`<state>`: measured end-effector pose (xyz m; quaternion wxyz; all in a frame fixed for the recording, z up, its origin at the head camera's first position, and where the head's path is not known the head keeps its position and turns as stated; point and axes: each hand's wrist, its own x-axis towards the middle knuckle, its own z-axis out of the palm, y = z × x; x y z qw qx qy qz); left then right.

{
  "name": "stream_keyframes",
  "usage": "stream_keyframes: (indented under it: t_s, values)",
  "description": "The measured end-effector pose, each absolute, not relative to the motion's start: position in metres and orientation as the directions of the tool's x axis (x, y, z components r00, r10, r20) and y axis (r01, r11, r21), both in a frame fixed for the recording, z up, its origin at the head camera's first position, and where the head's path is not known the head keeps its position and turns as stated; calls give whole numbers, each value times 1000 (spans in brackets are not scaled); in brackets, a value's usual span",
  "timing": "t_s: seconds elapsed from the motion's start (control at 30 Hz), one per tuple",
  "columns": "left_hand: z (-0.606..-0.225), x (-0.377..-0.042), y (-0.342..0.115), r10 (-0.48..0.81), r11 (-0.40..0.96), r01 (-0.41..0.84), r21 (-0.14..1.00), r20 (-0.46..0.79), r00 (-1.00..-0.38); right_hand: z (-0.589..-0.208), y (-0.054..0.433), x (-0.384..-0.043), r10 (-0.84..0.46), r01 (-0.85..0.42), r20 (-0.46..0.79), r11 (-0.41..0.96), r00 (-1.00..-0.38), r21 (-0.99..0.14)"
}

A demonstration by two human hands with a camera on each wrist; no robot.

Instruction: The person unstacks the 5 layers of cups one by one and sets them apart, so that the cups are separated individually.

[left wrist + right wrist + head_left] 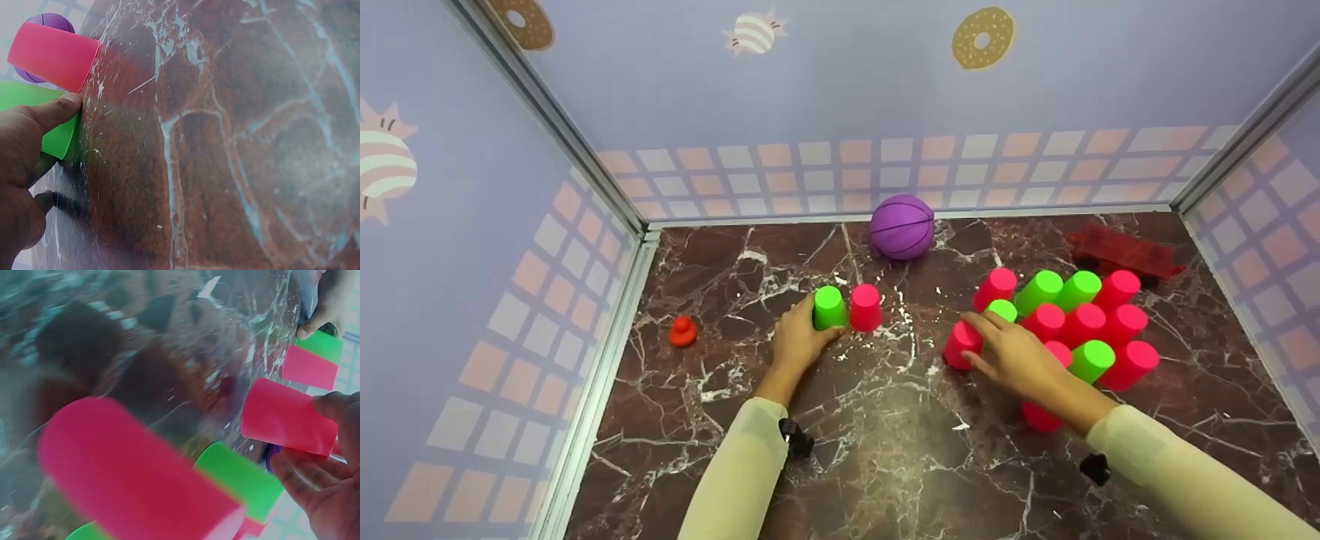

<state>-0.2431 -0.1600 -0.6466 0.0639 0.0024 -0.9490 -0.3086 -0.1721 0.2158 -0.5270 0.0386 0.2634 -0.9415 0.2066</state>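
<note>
My left hand grips an upside-down green cup, thumb and fingers on its sides. Close to its right stands a pink cup, also upside down on the marbled surface. With its thumb and fingertips, my right hand holds another pink cup at the left edge of a cluster. The right wrist view shows that held cup between thumb and fingers. A green cup sits behind the right hand's fingers, and the hand and wrist partly cover the cluster's front cups.
Several more upside-down pink cups and green cups stand grouped at the right. A purple ball lies by the back wall, a red translucent object at the back right, and a small orange-red toy at the left. Patterned walls enclose the surface.
</note>
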Motion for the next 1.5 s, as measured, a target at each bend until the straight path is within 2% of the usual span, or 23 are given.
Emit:
stream_keyframes:
  t_s: [0.3, 0.5, 0.87, 1.5]
  values:
    - [-653, -246, -161, -53, 820, -1, 572, 74, -996, -528, 246, -155, -451, -487, 185, 811, -873, -325]
    - [-654, -247, -160, -49, 829, 15, 559, 100, -994, -526, 255, -149, -459, -494, 184, 808, -869, -322]
    - [-656, -248, -161, -46, 829, 16, 560, 96, -994, -531, 258, -149, -468, -496, 165, 825, -868, -272]
    - [-658, -251, -161, -49, 835, 7, 550, 86, -995, -527, 254, -149, -457, -479, 142, 840, -878, -254]
